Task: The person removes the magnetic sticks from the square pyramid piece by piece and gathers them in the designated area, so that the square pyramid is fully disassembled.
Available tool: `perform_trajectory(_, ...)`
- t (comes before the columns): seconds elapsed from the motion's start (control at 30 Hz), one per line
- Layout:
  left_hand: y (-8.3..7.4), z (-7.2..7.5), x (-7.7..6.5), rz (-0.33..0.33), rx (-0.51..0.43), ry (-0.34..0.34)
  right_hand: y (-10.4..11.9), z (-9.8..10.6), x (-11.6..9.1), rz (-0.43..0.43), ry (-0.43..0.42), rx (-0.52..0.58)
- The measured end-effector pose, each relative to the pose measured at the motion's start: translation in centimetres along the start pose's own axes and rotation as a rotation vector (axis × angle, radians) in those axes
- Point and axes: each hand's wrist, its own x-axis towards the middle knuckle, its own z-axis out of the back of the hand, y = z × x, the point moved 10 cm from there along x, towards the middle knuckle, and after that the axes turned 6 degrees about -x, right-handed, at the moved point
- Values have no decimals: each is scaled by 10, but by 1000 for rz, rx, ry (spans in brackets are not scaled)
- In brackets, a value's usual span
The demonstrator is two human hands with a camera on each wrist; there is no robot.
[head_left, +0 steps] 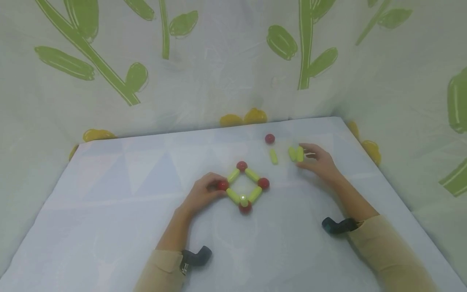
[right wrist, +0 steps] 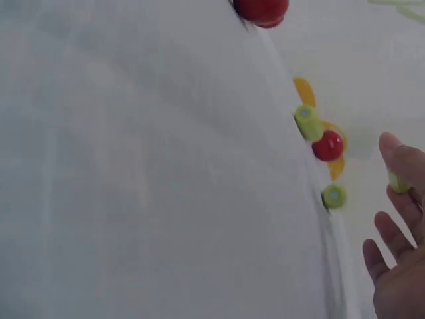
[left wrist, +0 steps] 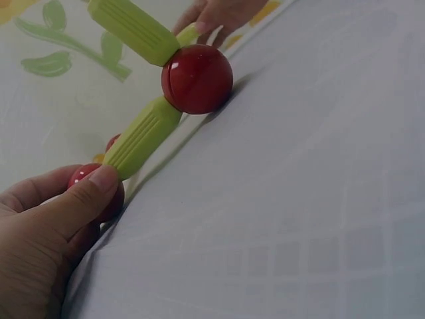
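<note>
Diamond frame (head_left: pixel 252 174) of red balls and green sticks is sitting near mid-bench (head_left: pixel 109 231). Left hand (head_left: pixel 206 190) is pinching the frame's left ball (head_left: pixel 223 185) between thumb and fingers. Far ball (head_left: pixel 242 166) is forming the back corner; upright stick (head_left: pixel 243 200) is poking up from the near ball (head_left: pixel 245 209); right ball (head_left: pixel 264 183) is forming the last corner. Beyond, loose red ball (head_left: pixel 270 138) is lying toward the back edge, loose green stick (head_left: pixel 273 156) in front of it. Second loose stick (head_left: pixel 292 154) is lying just beside a held stick (head_left: pixel 300 154), which the right hand (head_left: pixel 321 162) is pinching.
</note>
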Motion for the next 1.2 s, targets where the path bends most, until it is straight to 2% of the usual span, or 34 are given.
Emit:
perform_trajectory(0.13, 3, -1, 0, -3, -11, 2, -16, 11, 6, 13, 28, -60)
perform_trajectory(0.37, 34, -7, 4, 35, -28, 11, -58, 22, 12, -197, 122, -92)
perform_trajectory(0.43, 35, -6, 4, 32, -31, 10, -65, 24, 15, -221, 139, -102)
perform_trajectory(0.47, 36, -6, 4, 25, -29, 8, -66, 24, 17, -229, 146, -112)
perform_trajectory(0.6, 15, -3, 1, 18, -10, 6, -69, 26, 22, -241, 156, -134)
perform_trajectory(0.7, 12, -2, 1, 41, 1, 4, -71, 25, 24, -252, 169, -164)
perform_trajectory(0.87, 34, -4, 3, 54, 6, -12, -77, 26, 25, -247, 167, -234)
perform_trajectory(1.2, 34, -4, 3, 15, -16, -2, -82, 31, 21, -273, 179, -265)
